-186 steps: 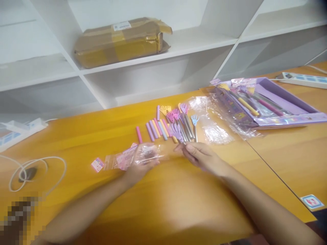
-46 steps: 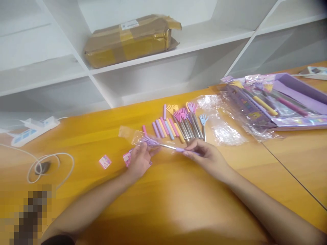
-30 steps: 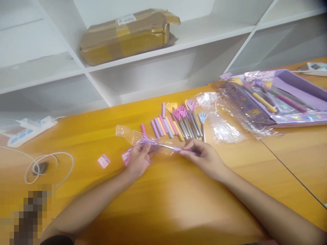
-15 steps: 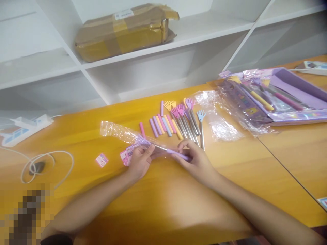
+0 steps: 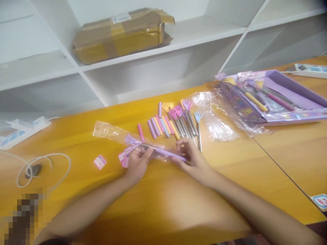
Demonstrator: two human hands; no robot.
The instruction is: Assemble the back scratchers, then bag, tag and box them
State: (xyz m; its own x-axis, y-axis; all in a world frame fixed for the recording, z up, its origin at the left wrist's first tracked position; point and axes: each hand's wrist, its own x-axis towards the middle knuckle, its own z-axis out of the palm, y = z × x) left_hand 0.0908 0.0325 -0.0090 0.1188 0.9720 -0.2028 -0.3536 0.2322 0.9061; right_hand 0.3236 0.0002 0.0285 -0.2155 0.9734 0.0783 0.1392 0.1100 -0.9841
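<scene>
My left hand (image 5: 138, 163) is closed, pinching a purple back scratcher (image 5: 167, 153) and the clear plastic bag (image 5: 109, 132) around it. The scratcher's hand-shaped head and metal rod lie inside the bag, and its purple handle sticks out to the right. My right hand (image 5: 190, 158) is closed on the handle's end with thumb and fingers. Under and beside my left hand lie pink printed cards (image 5: 124, 158), partly hidden. Just beyond the hands are loose coloured handle sleeves (image 5: 158, 126) and several back scratchers with bare metal rods (image 5: 187, 126).
A purple display box (image 5: 304, 117) with bagged scratchers stands at the right, beside empty clear bags (image 5: 219, 126). One small card (image 5: 100, 162) lies at the left, near a white cable (image 5: 68, 166) and power strip (image 5: 25, 134). A taped carton (image 5: 120, 41) rests on the shelf behind.
The purple back scratcher has slid left, deeper into the bag, and its head shows more clearly beyond my left hand. My right hand stays at the handle end. The view has shifted slightly.
</scene>
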